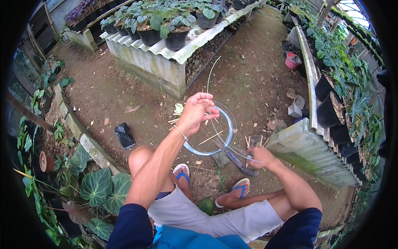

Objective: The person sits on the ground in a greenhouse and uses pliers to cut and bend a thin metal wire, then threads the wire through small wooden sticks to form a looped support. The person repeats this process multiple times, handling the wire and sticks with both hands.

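Observation:
My left hand (195,111) is raised above the dirt floor and grips a coil of thin pale wire (219,141). The coil hangs below that hand, and a free end of the wire (212,68) curves up past it. My right hand (259,157) is lower and to the right, pinching the strand that runs down from the coil. A long dark knife (232,157) lies on the ground just left of my right hand, next to scattered bamboo sticks (210,137). My knees and blue sandals (181,172) are below the hands.
A corrugated bench with potted plants (166,31) stands ahead. Another bench edge (306,147) sits close on my right, with black pots (329,110) along it. A red pot (292,61) and a black stone (124,135) rest on the dirt. Large-leaf plants (97,186) grow at left.

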`<state>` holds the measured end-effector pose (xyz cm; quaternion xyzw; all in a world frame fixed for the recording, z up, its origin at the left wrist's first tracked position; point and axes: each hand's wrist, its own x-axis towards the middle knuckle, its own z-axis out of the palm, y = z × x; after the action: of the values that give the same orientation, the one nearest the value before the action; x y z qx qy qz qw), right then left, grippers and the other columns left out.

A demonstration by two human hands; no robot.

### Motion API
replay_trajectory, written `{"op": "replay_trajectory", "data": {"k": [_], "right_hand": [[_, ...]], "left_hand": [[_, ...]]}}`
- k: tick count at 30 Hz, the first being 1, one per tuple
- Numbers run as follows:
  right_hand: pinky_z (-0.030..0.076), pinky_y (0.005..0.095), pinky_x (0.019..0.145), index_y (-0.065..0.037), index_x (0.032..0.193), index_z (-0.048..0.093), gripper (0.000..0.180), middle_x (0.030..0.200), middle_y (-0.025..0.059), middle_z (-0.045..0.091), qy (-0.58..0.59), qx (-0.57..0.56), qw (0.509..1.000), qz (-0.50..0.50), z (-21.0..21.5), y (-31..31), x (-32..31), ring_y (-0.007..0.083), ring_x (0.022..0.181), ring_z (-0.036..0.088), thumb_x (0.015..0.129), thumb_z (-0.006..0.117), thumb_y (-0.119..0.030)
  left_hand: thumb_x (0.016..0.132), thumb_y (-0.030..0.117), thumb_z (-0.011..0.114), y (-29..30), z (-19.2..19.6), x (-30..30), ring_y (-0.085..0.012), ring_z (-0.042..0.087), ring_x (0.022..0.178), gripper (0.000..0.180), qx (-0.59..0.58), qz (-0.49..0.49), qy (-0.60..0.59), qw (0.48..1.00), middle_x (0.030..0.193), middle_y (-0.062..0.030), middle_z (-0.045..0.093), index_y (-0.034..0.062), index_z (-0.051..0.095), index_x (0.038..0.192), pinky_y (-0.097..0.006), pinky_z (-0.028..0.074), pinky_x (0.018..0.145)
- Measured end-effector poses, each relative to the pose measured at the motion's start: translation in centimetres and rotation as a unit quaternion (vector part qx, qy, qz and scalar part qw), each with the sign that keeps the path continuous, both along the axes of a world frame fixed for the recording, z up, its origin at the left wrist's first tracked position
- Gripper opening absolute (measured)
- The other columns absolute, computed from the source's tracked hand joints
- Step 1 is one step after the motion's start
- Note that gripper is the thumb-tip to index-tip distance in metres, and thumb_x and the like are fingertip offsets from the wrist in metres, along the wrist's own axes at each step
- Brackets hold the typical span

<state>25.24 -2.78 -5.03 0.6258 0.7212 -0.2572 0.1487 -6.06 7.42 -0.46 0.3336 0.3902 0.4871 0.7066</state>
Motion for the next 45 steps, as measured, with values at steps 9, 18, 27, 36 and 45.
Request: {"op": "replay_trajectory", "data": {"k": [9, 18, 27, 36, 45], "right_hand": [[0.059, 0.0521, 0.091, -0.001, 0.116, 0.072, 0.037, 0.108, 0.0262, 0.074, -0.087, -0.105, 0.974, 0.179, -6.6, 0.5, -3.2, 0.0410, 0.106, 0.073, 0.081, 0.069, -0.014], [0.049, 0.0552, 0.107, -0.012, 0.141, 0.058, 0.061, 0.139, 0.0148, 0.057, -0.113, 0.014, 0.991, 0.070, -21.5, 0.3, -5.0, 0.0390, 0.134, 0.055, 0.087, 0.079, -0.031], [0.042, 0.0566, 0.109, -0.012, 0.131, 0.066, 0.042, 0.131, 0.0165, 0.063, -0.023, 0.157, 0.985, 0.068, -27.1, 3.1, -13.3, 0.0367, 0.128, 0.056, 0.094, 0.065, -0.031], [0.046, 0.0502, 0.106, -0.012, 0.134, 0.067, 0.037, 0.128, 0.0123, 0.067, -0.069, 0.152, 0.984, 0.056, -31.8, 3.6, -18.8, 0.0319, 0.122, 0.065, 0.101, 0.050, -0.017], [0.051, 0.0482, 0.096, -0.010, 0.107, 0.074, 0.019, 0.112, 0.0107, 0.073, 0.061, 0.250, 0.956, 0.140, -30.5, 3.4, -17.0, 0.0332, 0.103, 0.072, 0.094, 0.061, -0.014]], "left_hand": [[0.104, 0.001, 0.047, 0.1, 0.6, -0.3, -0.0227, 0.073, 0.086, 0.021, 0.003, 0.007, -0.029, 1.000, 0.101, -0.0086, 0.063, 0.0006, 0.055, 0.123, -0.038, 0.066, 0.078], [0.104, 0.001, 0.048, -0.1, 1.6, -1.8, -0.0226, 0.074, 0.083, 0.020, 0.010, 0.036, -0.067, 0.997, 0.101, -0.0086, 0.062, 0.0005, 0.057, 0.122, -0.037, 0.065, 0.074], [0.102, -0.001, 0.047, -0.4, 2.0, -1.2, -0.0219, 0.074, 0.083, 0.025, 0.007, 0.020, -0.071, 0.997, 0.102, -0.0086, 0.062, 0.0003, 0.057, 0.125, -0.036, 0.064, 0.074], [0.104, 0.002, 0.049, -0.2, 1.8, -1.6, -0.0216, 0.074, 0.086, 0.022, 0.012, 0.013, -0.081, 0.997, 0.103, -0.0080, 0.063, 0.0017, 0.058, 0.124, -0.035, 0.064, 0.077], [0.106, 0.005, 0.051, -0.4, 2.2, -1.2, -0.0237, 0.074, 0.090, 0.019, 0.006, 0.000, -0.079, 0.997, 0.102, -0.0077, 0.064, 0.0023, 0.059, 0.123, -0.040, 0.065, 0.083]]}}
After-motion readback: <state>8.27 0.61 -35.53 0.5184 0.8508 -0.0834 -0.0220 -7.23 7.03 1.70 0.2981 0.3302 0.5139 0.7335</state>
